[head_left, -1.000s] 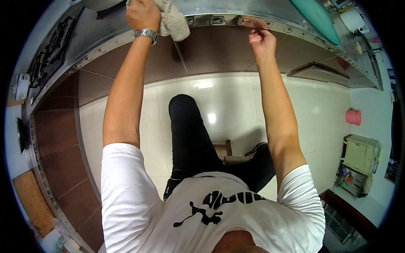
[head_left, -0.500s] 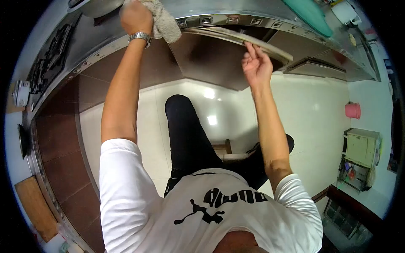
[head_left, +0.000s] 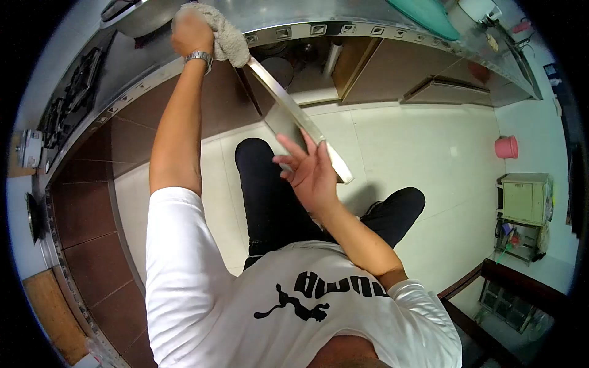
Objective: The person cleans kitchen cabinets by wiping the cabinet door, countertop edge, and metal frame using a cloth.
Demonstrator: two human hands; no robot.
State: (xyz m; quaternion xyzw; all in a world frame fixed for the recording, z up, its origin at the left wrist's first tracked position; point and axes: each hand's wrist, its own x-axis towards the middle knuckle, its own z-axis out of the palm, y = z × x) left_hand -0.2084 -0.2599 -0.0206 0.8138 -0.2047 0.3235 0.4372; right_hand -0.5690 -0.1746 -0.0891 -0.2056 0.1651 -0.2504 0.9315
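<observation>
My left hand (head_left: 191,34) is closed on a beige cloth (head_left: 226,38) at the edge of the metal countertop (head_left: 264,13). Part of that hand is blurred. A cabinet door (head_left: 294,113) stands swung out toward my legs, its pale edge facing up. Beside its free end is my right hand (head_left: 311,178), fingers spread and close to the door; whether they touch it I cannot tell. Through the doorway the cabinet interior (head_left: 307,67) shows, with a white upright roll-like object (head_left: 332,59) and dim round shapes inside.
A pot (head_left: 142,19) and a gas stove (head_left: 76,80) are on the left counter. A green board (head_left: 423,13) lies on the counter at the right. My knees (head_left: 254,150) are near the door. A pink bucket (head_left: 506,147) hangs by the right wall.
The cabinet door has swung from nearly closed to wide open, exposing the inside. My right hand has come down and left, toward my body, its fingers spreading. The left hand still holds the cloth.
</observation>
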